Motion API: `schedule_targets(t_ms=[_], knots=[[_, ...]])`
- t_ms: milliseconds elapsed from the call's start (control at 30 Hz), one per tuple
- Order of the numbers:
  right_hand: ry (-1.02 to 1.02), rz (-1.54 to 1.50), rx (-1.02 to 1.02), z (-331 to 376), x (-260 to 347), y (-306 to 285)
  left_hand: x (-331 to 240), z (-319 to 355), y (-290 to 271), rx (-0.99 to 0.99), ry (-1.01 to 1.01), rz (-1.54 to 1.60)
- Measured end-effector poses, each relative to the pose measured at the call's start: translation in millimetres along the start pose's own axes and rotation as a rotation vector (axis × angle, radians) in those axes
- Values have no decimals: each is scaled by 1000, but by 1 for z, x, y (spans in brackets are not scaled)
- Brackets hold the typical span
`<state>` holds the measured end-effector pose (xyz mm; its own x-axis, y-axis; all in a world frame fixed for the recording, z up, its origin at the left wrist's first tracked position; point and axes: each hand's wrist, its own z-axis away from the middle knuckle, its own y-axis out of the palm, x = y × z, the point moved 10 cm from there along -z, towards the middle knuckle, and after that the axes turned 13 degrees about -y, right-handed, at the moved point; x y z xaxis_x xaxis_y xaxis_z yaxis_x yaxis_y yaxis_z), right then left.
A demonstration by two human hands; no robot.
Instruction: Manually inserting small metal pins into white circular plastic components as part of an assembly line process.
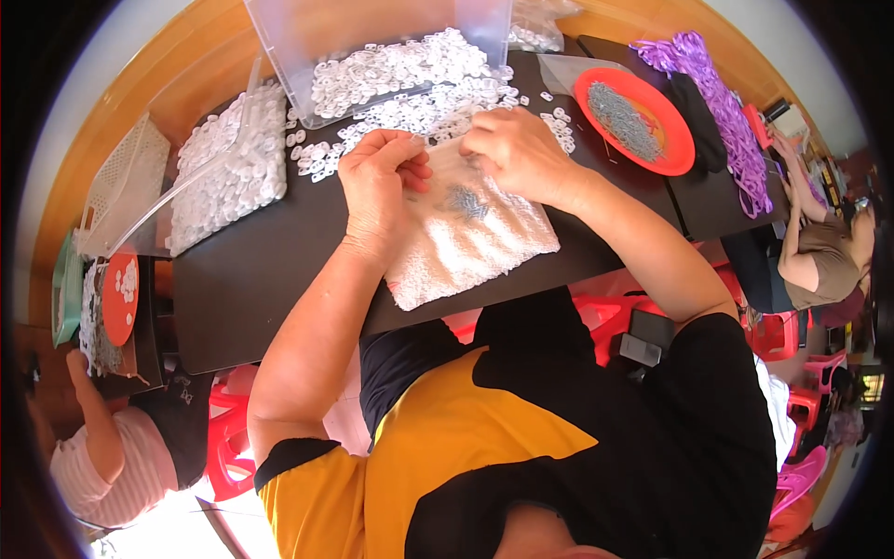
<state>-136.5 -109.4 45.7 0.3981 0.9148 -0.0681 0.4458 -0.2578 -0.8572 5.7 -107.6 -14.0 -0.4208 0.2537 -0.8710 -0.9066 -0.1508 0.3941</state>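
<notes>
A pale towel cloth (484, 256) lies over the near edge of the dark table, with a small heap of thin grey metal pieces (468, 202) on it. Over the cloth's far end, my left hand (380, 177) is closed, thumb against curled fingers. Close to its right, my right hand (521, 154) is bent down with its fingertips pinched together. Whatever sits between the fingers of either hand is too small or hidden to name. Just beyond both hands spreads a pile of small white oval plastic pieces with holes (410, 114).
A clear plastic bin (284, 51) lies tipped behind the pile. At left stands a clear container of white pieces (223, 172). On the right are a red plate (677, 154) of grey metal pieces and purple ribbons (736, 140). Other people sit at both sides.
</notes>
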Motion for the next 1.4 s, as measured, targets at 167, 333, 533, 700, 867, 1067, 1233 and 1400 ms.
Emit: schedule_targets(t_ms=[167,333,533,700,867,1067,1233,1400], knots=[[409,-78,-39,28,-74,-22,-1,1,3,23,16,-79],[531,-21,126,35,-127,-10,1,0,6,36,18,-105],[441,-80,201,10,-121,19,1,3,7,17,8,-131],[415,-119,354,-9,-104,32,1,3,7,9,12,-124],[361,-128,395,-14,-105,36,0,4,9,10,7,-125],[209,-78,281,-21,-83,20,-1,3,9,15,1,-114],[-36,-237,222,-10,-22,1,0,4,8,16,14,-130],[9,-193,143,12,-19,-8,1,3,10,20,27,-153]])
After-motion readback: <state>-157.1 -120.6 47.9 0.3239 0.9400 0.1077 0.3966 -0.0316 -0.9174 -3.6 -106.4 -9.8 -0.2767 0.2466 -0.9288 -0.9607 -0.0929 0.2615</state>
